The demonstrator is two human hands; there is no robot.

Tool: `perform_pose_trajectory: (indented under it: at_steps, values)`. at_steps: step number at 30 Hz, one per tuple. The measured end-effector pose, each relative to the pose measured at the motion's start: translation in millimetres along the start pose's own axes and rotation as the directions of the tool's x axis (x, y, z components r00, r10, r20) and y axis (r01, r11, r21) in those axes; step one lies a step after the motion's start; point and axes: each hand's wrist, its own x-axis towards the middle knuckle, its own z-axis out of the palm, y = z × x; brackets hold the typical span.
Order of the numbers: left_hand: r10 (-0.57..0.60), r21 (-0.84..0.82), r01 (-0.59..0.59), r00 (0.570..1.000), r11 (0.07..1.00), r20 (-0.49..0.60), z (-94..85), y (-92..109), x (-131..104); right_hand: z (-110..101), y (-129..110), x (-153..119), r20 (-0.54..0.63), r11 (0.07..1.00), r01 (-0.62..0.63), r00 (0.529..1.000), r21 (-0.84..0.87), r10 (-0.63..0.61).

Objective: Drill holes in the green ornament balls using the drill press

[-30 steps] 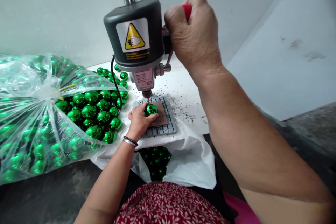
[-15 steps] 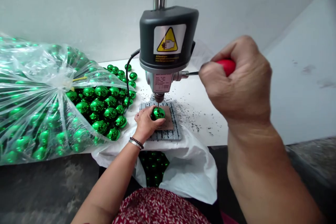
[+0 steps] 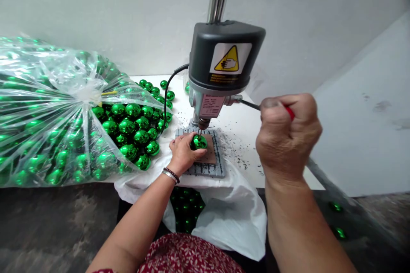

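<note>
Under the drill press (image 3: 226,57), my left hand (image 3: 185,151) holds a shiny green ball (image 3: 200,141) between thumb and fingers. The ball rests on a brown block (image 3: 209,151) on the grey slotted base (image 3: 219,166). The thin bit reaches down to the top of the ball; whether it is inside cannot be made out. My right hand (image 3: 288,132) is wrapped round the red grip (image 3: 290,113) of the press's lever, right of the drill head.
A clear plastic bag (image 3: 86,94) of green balls lies at the left, with loose balls (image 3: 128,126) beside it. Dark shavings dot the white table (image 3: 246,136). A white bag (image 3: 237,217) with green balls hangs at the front edge. Two balls lie lower right.
My right hand has moved lower with the lever, which now slopes down to the right. The view has shifted and tilted, so the press appears further right. My left hand still holds the ball.
</note>
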Motion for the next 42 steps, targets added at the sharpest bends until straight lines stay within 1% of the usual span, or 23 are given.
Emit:
perform_pose_trajectory:
  at_steps: [2,6,14,16,18,21,22,24,26,28,30,33,35,36,38,39,41,42]
  values:
    - [0.004,0.001,-0.004,1.0,1.0,0.0,1.3,-2,1,2,1,-4,-0.026,1.0,-0.018,0.999,0.01,0.019]
    - [0.018,-0.004,-0.018,1.0,1.0,-0.001,2.5,-4,1,5,4,-11,-0.085,1.0,0.001,0.996,0.015,0.0]
    - [0.008,-0.015,-0.008,1.0,1.0,0.01,-0.7,-2,-1,10,21,-38,-0.122,0.998,0.045,0.992,0.038,-0.04]
    - [0.013,-0.012,-0.013,1.0,1.0,0.016,-0.9,-2,-1,11,23,-41,-0.127,0.998,0.048,0.991,0.042,-0.043]
    - [0.021,-0.017,-0.021,1.0,1.0,0.016,-0.8,-3,-1,11,20,-34,-0.142,0.998,0.042,0.989,0.04,-0.036]
    - [0.023,-0.03,-0.022,1.0,0.999,0.013,-0.8,-3,0,10,8,-5,-0.133,0.999,0.019,0.991,0.026,-0.015]
    - [0.027,-0.039,-0.027,1.0,0.999,0.012,-1.2,-3,0,10,3,8,-0.107,1.0,0.008,0.994,0.021,-0.006]
    - [0.039,-0.075,-0.039,0.999,0.996,0.009,-3.6,-3,-3,11,-6,33,0.001,0.997,-0.071,0.997,-0.018,0.071]
    - [0.052,-0.121,-0.052,0.999,0.991,0.004,-8.9,-3,-8,13,-13,50,0.052,0.993,-0.114,0.992,-0.042,0.117]
    - [0.077,-0.154,-0.073,0.997,0.985,0.023,-17.4,-4,-17,15,-16,59,0.065,0.99,-0.132,0.989,-0.05,0.135]
    - [0.146,-0.164,-0.13,0.985,0.978,0.087,-28.2,-8,-30,17,-16,60,0.065,0.989,-0.135,0.988,-0.053,0.139]
    - [0.265,-0.13,-0.241,0.939,0.962,0.218,-44.9,-16,-50,19,-14,57,0.051,0.99,-0.124,0.991,-0.063,0.127]
    - [0.297,-0.094,-0.282,0.917,0.955,0.266,-53.6,-22,-60,20,-13,55,0.029,0.99,-0.127,0.991,-0.065,0.129]
    - [0.303,-0.082,-0.292,0.914,0.953,0.268,-57.3,-24,-64,21,-14,55,0.014,0.988,-0.139,0.99,-0.069,0.141]
    - [0.31,-0.056,-0.305,0.924,0.951,0.225,-64.6,-30,-65,21,-16,55,-0.009,0.98,-0.18,0.984,-0.09,0.18]
    - [0.301,-0.018,-0.303,0.936,0.953,0.18,-69.0,-33,-63,22,-16,55,-0.011,0.975,-0.196,0.981,-0.107,0.196]
    - [0.251,0.143,-0.256,0.966,0.956,0.058,-80.4,-37,-56,21,-17,55,-0.011,0.969,-0.201,0.979,-0.141,0.202]
    - [0.212,0.26,-0.201,0.977,0.944,-0.013,-87.4,-40,-51,21,-16,55,-0.009,0.971,-0.189,0.982,-0.144,0.19]
